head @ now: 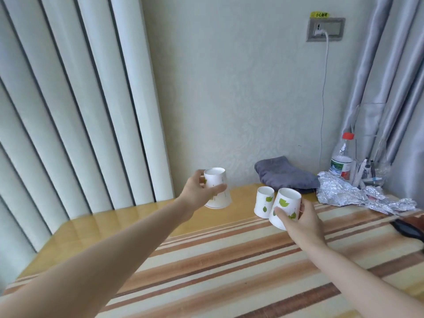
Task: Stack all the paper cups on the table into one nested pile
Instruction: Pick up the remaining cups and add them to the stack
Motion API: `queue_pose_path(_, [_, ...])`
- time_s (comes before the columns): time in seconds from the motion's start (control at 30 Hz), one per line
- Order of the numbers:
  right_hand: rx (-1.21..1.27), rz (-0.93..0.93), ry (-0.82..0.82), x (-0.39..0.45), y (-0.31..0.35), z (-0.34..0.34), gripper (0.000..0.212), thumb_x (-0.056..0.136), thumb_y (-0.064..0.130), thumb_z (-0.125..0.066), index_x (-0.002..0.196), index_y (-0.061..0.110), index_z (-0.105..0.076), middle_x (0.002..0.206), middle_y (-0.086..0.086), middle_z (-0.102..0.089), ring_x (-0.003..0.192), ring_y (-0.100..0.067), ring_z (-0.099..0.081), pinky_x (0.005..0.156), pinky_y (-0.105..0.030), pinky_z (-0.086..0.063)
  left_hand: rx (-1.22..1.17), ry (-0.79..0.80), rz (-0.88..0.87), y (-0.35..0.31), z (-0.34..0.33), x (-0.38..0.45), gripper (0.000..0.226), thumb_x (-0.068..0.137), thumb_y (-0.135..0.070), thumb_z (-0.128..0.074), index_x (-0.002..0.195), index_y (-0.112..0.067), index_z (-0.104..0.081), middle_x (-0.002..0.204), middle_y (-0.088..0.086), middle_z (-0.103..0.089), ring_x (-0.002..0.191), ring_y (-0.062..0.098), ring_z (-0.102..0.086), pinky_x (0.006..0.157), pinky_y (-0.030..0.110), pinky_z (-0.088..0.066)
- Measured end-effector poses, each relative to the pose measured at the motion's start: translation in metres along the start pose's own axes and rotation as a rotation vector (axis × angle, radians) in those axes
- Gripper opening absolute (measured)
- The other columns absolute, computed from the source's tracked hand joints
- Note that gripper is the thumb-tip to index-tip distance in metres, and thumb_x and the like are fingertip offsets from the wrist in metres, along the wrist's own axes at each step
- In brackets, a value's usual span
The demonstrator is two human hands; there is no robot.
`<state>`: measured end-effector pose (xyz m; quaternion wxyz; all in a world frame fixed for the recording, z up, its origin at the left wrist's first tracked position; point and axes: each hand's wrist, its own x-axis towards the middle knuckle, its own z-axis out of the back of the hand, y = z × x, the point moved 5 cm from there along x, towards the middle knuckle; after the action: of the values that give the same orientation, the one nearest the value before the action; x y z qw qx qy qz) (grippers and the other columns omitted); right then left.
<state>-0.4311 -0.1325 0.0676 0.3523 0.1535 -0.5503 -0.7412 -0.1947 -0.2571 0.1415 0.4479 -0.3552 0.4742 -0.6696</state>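
Three white paper cups with green leaf prints are in view, all upside down. My left hand [197, 192] grips the left cup [218, 196], tilted and lifted a little over the far left of the table [114, 223]. My right hand [301, 222] holds the right cup [284, 206] by its side, tipped toward me near the table's middle. A third cup [263, 201] stands upside down on the table, touching the left side of the cup in my right hand.
A grey folded cloth [284, 174] lies by the wall. Crumpled foil [358, 193], a water bottle [341, 161] and small tubes sit at the back right. A striped cloth [252, 271] covers the near table. Curtains hang at both sides.
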Motion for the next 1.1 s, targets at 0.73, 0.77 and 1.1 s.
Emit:
queue_pose_path(0.73, [0.226,0.311,0.346,-0.240,0.163,0.071,0.041,0.078,0.037,-0.076,0.112,0.018,-0.065,0.106,0.008,-0.072,0.099,-0.006,-0.067,0.080,-0.026,-0.051,-0.002,0.239,-0.064,-0.037,0.055,-0.325,0.057,0.083,-0.023,-0.077,0.132,-0.023,-0.049,0.127,0.001,-0.065,0.121,0.017,-0.061,0.105,0.042,-0.050])
queue_pose_path(0.77, [0.239,0.317,0.358,-0.244,0.165,0.072,0.040,0.078,0.037,-0.076,0.112,0.019,-0.065,0.107,0.008,-0.072,0.100,-0.007,-0.067,0.083,-0.027,-0.052,0.005,0.245,-0.058,-0.030,0.052,-0.326,0.056,0.084,-0.022,-0.077,0.132,-0.023,-0.049,0.128,0.002,-0.064,0.123,0.018,-0.060,0.105,0.042,-0.049])
queue_pose_path(1.1, [0.259,0.420,0.592,-0.273,0.163,0.049,0.041,0.080,0.022,-0.077,0.117,0.015,-0.061,0.114,0.006,-0.071,0.105,-0.002,-0.067,0.087,-0.020,-0.053,0.029,0.418,-0.028,0.019,0.048,-0.330,0.067,0.080,-0.001,-0.069,0.137,-0.029,-0.049,0.137,-0.010,-0.061,0.130,0.003,-0.053,0.111,0.030,-0.042])
